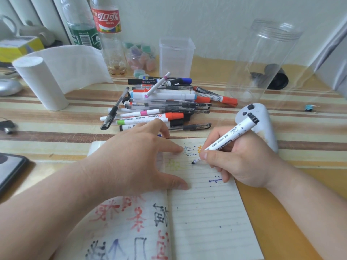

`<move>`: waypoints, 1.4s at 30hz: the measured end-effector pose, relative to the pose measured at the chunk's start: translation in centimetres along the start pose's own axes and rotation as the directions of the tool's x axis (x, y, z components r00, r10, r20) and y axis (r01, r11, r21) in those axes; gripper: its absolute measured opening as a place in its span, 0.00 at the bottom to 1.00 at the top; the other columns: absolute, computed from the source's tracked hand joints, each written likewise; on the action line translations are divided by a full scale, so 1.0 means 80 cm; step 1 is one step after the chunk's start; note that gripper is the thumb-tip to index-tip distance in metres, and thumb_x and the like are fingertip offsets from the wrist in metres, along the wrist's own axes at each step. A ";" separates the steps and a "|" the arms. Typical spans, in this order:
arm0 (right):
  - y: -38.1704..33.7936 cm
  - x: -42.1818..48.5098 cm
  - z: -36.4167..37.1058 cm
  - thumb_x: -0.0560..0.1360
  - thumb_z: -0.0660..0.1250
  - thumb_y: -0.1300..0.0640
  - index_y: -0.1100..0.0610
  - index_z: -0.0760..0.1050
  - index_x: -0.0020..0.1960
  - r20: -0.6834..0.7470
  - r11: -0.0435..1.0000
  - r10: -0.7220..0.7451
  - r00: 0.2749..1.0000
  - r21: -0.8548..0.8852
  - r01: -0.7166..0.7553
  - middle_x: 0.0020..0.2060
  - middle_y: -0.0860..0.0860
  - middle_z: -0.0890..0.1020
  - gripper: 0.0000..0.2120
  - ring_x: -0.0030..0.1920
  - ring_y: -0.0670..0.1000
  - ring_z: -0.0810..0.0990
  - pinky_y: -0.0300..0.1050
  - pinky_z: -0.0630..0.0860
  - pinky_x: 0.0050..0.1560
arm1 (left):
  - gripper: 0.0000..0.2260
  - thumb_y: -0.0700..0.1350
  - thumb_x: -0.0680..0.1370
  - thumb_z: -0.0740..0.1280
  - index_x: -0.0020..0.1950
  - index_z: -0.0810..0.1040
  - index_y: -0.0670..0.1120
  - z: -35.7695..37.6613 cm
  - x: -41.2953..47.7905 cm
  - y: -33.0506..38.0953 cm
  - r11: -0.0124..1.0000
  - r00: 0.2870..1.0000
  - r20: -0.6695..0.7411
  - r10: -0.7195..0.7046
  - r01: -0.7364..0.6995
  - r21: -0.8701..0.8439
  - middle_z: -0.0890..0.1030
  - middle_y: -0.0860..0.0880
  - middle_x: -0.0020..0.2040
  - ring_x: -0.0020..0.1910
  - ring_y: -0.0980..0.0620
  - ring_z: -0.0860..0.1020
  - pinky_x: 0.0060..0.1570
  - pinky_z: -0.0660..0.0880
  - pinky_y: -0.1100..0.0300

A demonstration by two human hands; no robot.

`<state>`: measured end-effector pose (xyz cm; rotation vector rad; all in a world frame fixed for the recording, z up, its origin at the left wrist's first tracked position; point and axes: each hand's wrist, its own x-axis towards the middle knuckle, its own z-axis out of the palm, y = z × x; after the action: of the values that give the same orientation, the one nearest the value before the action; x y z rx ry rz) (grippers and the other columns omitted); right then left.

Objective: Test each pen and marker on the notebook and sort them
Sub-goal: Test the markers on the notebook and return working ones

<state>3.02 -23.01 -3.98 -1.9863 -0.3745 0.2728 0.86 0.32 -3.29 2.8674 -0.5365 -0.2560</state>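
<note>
An open lined notebook (202, 212) lies in front of me, marked with red, black, blue, green and orange ink. My right hand (242, 162) grips a white marker (228, 137) with a black end cap, its dark tip touching the right page. My left hand (135, 162) rests spread on the notebook, fingers pressing the page flat. Behind the notebook sits a pile of pens and markers (159, 104), white, black, red and blue.
A tall clear jar (262, 59) and a square clear container (176, 55) stand behind the pile. A paper roll (40, 83), bottles (107, 25), a white controller (262, 124) and a dark tablet (9, 171) surround the work area.
</note>
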 end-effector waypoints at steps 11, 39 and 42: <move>0.001 0.004 0.000 0.74 0.73 0.65 0.61 0.76 0.37 -0.028 0.998 0.036 0.999 -0.057 -0.037 0.25 0.56 0.78 0.09 0.21 0.56 0.77 0.43 0.71 0.23 | 0.39 0.83 0.58 0.58 0.68 0.69 0.74 0.000 -0.001 0.000 1.000 1.000 0.002 -0.007 0.007 -0.002 0.60 0.70 0.63 0.62 0.62 0.67 0.57 0.73 0.56; -0.002 0.000 0.012 0.74 0.73 0.64 0.62 0.76 0.41 -0.071 0.997 -0.062 0.996 -0.058 0.058 0.20 0.49 0.72 0.07 0.20 0.54 0.73 0.46 0.71 0.22 | 0.40 0.83 0.57 0.58 0.67 0.70 0.73 0.001 0.000 -0.001 1.000 1.000 -0.003 -0.014 0.014 -0.016 0.61 0.69 0.62 0.60 0.63 0.65 0.60 0.73 0.55; -0.001 0.000 0.012 0.74 0.73 0.63 0.61 0.76 0.40 -0.070 0.997 -0.052 0.996 -0.062 0.047 0.20 0.50 0.72 0.07 0.20 0.53 0.72 0.43 0.70 0.22 | 0.39 0.83 0.57 0.59 0.67 0.70 0.73 0.001 0.000 0.000 1.000 1.000 0.002 -0.016 0.016 -0.018 0.61 0.69 0.63 0.61 0.62 0.66 0.60 0.73 0.55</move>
<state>2.65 -22.21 -4.32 -2.0368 -0.3895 0.1601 0.84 0.29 -3.34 2.8550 -0.5092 -0.2649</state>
